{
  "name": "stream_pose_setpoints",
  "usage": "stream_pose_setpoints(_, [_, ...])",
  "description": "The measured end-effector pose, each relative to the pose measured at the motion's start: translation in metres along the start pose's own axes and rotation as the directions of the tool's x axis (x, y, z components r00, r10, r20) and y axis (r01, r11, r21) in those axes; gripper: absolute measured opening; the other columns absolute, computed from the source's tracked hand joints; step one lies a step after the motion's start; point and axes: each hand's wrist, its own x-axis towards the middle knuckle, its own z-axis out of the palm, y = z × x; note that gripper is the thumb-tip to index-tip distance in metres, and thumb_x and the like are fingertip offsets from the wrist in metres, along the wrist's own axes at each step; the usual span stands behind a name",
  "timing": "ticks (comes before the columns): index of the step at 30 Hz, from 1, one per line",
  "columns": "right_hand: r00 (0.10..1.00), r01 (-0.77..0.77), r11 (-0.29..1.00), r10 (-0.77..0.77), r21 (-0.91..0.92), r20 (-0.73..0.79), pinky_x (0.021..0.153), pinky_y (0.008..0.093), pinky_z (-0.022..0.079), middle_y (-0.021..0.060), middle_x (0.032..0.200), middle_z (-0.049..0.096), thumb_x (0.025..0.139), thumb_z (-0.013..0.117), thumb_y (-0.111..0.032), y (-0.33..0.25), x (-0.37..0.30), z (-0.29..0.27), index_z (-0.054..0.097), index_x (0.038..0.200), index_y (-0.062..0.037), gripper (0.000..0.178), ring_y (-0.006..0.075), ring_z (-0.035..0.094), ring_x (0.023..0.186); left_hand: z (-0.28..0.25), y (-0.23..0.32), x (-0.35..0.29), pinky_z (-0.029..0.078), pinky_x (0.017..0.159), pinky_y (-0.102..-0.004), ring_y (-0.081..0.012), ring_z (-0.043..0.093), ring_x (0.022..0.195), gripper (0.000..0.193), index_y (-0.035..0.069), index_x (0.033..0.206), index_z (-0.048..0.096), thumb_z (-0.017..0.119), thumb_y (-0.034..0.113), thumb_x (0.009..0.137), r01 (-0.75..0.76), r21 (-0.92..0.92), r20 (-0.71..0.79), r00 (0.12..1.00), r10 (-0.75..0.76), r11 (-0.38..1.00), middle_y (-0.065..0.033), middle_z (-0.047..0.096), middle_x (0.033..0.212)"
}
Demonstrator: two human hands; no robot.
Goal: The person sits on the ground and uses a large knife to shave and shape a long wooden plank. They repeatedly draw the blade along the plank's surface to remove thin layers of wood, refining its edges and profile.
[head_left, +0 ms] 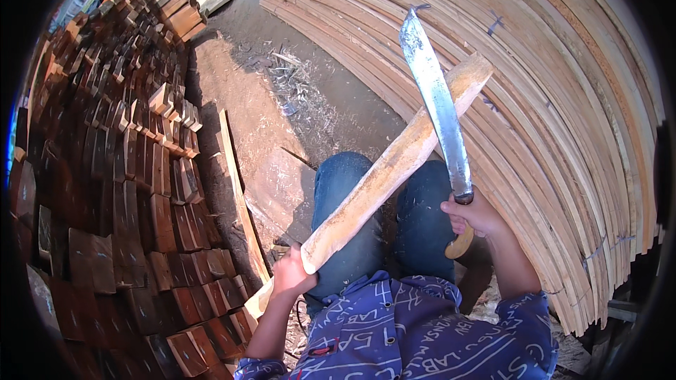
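My right hand (479,214) is closed round the handle of a machete. Its long, broad blade (443,109) points up and away, crossing in front of a rough length of pale wood (380,172). That wood slants across my lap from near left to far right, its sides uneven and yellowish. At its near end my left hand (292,272) is closed on it, beside my left thigh. Below the machete's dark collar, the curved, light brown butt of the handle (459,245) shows under my fingers. Whether blade and wood touch, I cannot tell.
Stacked reddish-brown wood blocks (120,218) rise along the left. Long pale strips (563,119), tied in bundles, fill the right. A thin strip (239,193) lies on the ground at left. Shavings (299,84) litter the ground ahead. Another pale wood piece (258,300) shows by my left wrist.
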Motion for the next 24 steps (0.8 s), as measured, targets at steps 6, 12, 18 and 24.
stream_pose_setpoints(6, [0.987,0.16,0.977,-0.155,0.14,-0.051,0.039,0.0274,0.034,0.0006,0.054,0.042,0.091,0.068,-0.02,-0.035,-0.002,-0.009,0.048,0.079,-0.0061,0.027,0.0115,0.042,0.042,0.0,0.002,0.008,0.052,0.079,-0.0515,-0.0475,0.064,0.088,0.049,-0.002,0.109,0.045,0.064,0.013,0.067,0.025,-0.072,0.134,0.991,-0.016,0.997,-0.0305,0.064,0.089])
stream_pose_setpoints(12, [0.998,-0.068,0.992,0.069,-0.107,0.006,0.043,0.0272,0.037,0.0014,0.059,0.046,0.088,0.072,-0.009,-0.013,-0.007,0.011,0.042,0.097,-0.0044,0.031,0.0102,0.044,0.045,-0.003,0.003,0.012,0.052,0.077,-0.0516,-0.0472,0.064,0.085,0.045,-0.001,0.106,0.046,0.064,0.012,0.067,-0.02,0.006,0.107,0.994,0.019,1.0,-0.0298,0.064,0.086])
stream_pose_setpoints(18, [0.999,-0.003,1.0,0.004,0.029,-0.045,0.041,0.0283,0.037,0.0022,0.057,0.046,0.088,0.069,-0.009,-0.025,-0.021,0.009,0.045,0.093,-0.0036,0.026,0.011,0.045,0.044,-0.003,-0.001,0.016,0.052,0.078,-0.0508,-0.0462,0.064,0.085,0.045,-0.001,0.104,0.046,0.066,0.012,0.067,0.018,-0.016,0.117,0.993,-0.016,1.0,-0.0286,0.064,0.086])
stream_pose_setpoints(24, [0.996,0.088,0.986,-0.085,0.142,-0.026,0.041,0.0276,0.036,0.0012,0.055,0.045,0.09,0.068,-0.01,-0.039,-0.003,-0.006,0.047,0.089,-0.0056,0.022,0.0106,0.043,0.043,-0.001,-0.003,0.021,0.052,0.076,-0.0492,-0.0462,0.064,0.084,0.046,-0.001,0.102,0.046,0.067,0.01,0.064,0.017,-0.059,0.129,0.992,-0.01,0.998,-0.0286,0.064,0.087])
